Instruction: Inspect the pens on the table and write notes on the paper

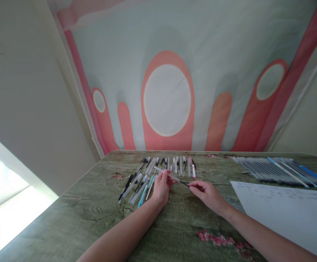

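Note:
My left hand is closed around a translucent pen barrel, which lies slantwise across its fingers. A thin dark piece, seemingly a pen refill, sticks out of the barrel's right end. My right hand pinches that dark piece between thumb and fingertips. How far it reaches inside the barrel is too small to make out. Close by my left hand lie several loose pen parts, among them a turquoise pen, a black pen and clear barrels.
Behind my hands runs a row of barrels and caps, with a pink-and-white pen at its right end. Several slim pens or refills lie side by side at the right. Before them is a sheet of white paper on the wood-patterned table.

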Action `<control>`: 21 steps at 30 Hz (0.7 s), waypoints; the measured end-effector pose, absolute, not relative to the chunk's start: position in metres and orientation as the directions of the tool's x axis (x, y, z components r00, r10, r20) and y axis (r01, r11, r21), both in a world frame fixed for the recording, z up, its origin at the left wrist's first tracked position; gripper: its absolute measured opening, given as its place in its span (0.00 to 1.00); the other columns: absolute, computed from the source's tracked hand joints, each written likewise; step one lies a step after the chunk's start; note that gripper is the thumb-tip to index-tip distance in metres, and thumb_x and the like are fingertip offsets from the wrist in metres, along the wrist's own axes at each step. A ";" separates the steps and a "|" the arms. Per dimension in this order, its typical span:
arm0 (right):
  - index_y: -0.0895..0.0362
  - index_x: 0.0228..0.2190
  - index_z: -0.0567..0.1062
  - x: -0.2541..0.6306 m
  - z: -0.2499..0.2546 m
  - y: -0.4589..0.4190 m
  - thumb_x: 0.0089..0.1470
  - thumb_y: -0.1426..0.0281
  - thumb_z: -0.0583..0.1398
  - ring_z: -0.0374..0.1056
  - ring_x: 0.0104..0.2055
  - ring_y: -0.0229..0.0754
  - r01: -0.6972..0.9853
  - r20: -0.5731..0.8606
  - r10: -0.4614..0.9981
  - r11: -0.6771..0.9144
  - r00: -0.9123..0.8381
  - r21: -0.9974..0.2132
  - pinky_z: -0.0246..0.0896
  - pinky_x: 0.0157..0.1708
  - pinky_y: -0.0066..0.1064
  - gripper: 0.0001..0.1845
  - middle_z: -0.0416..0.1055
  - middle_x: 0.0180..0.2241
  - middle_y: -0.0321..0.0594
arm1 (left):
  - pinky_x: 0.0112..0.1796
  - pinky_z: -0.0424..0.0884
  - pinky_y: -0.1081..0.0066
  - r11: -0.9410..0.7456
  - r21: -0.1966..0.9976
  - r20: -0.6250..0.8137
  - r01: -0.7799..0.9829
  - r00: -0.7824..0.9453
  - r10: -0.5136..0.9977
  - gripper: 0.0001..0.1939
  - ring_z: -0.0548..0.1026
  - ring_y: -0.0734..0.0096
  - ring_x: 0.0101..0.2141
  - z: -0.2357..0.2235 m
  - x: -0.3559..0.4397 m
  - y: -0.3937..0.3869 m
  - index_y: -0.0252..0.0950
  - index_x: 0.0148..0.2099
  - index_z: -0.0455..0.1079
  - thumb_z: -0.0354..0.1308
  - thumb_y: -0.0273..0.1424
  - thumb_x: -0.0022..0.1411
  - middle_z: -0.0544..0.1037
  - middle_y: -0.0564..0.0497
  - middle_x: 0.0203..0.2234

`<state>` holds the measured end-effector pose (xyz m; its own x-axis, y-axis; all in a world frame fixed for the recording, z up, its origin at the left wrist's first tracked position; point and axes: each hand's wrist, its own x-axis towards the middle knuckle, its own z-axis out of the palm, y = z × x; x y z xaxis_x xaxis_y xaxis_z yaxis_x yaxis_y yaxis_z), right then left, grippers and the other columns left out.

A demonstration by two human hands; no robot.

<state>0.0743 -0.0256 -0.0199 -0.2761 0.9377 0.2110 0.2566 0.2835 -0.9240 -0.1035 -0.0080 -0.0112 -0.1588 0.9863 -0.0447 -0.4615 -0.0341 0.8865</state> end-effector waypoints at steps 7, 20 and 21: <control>0.58 0.32 0.73 0.074 -0.025 -0.023 0.46 0.62 0.56 0.61 0.26 0.37 0.251 0.210 0.940 0.279 -0.268 -0.927 0.57 0.28 0.28 0.14 0.67 0.23 0.36 | 0.24 0.62 0.79 -0.029 0.897 -0.014 -0.442 -0.093 0.996 0.17 0.65 0.82 0.21 -0.012 -0.101 -0.010 0.30 0.34 0.66 0.57 0.41 0.49 0.67 0.55 0.20; 0.56 0.34 0.69 0.081 -0.022 -0.020 0.52 0.57 0.49 0.53 0.21 0.34 0.046 0.155 0.988 0.156 -0.018 -0.987 0.49 0.18 0.24 0.18 0.59 0.23 0.34 | 0.37 0.69 0.74 0.287 0.831 -0.160 -0.477 0.290 0.944 0.11 0.74 0.73 0.32 -0.006 -0.082 -0.036 0.30 0.37 0.67 0.59 0.29 0.51 0.75 0.46 0.29; 0.56 0.33 0.69 0.082 -0.024 -0.019 0.52 0.56 0.49 0.54 0.22 0.34 0.032 0.160 0.987 0.160 -0.011 -0.987 0.51 0.19 0.25 0.18 0.60 0.24 0.35 | 0.38 0.69 0.74 0.313 0.824 -0.171 -0.472 0.320 0.932 0.11 0.74 0.72 0.33 -0.006 -0.081 -0.038 0.30 0.38 0.67 0.59 0.29 0.51 0.75 0.46 0.30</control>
